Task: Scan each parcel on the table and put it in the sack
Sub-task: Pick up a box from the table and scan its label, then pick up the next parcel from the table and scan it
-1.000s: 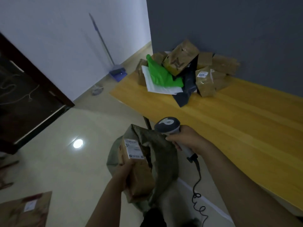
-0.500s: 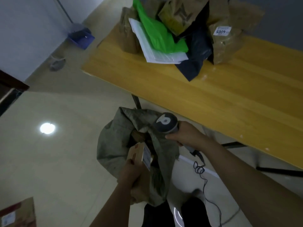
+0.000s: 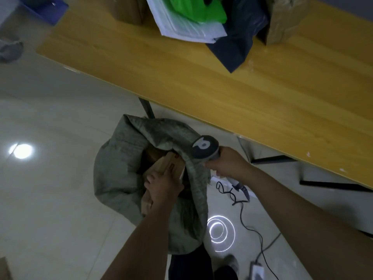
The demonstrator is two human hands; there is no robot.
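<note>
A grey-green woven sack (image 3: 119, 168) stands open on the floor beside the table. My left hand (image 3: 161, 184) grips a brown cardboard parcel (image 3: 167, 164) and holds it down inside the sack's mouth. My right hand (image 3: 226, 164) grips a handheld barcode scanner (image 3: 204, 146) at the sack's right rim, with sack cloth bunched against it. On the wooden table (image 3: 222, 93) lies a pile of parcels: a green bag (image 3: 193, 7), a white mailer (image 3: 187, 27), a dark blue bag (image 3: 238, 41) and a brown taped box (image 3: 282, 23).
The scanner's black cable (image 3: 240, 201) coils across the tiled floor to a small adapter (image 3: 256, 271). Black table legs (image 3: 270, 158) stand right of the sack. A blue dustpan (image 3: 46, 7) sits at the top left; a brown box corner (image 3: 5, 269) shows bottom left.
My left hand has lowered the brown parcel from above the sack's mouth deep into the sack. My view has tilted down, so the table pile has slid toward the top edge.
</note>
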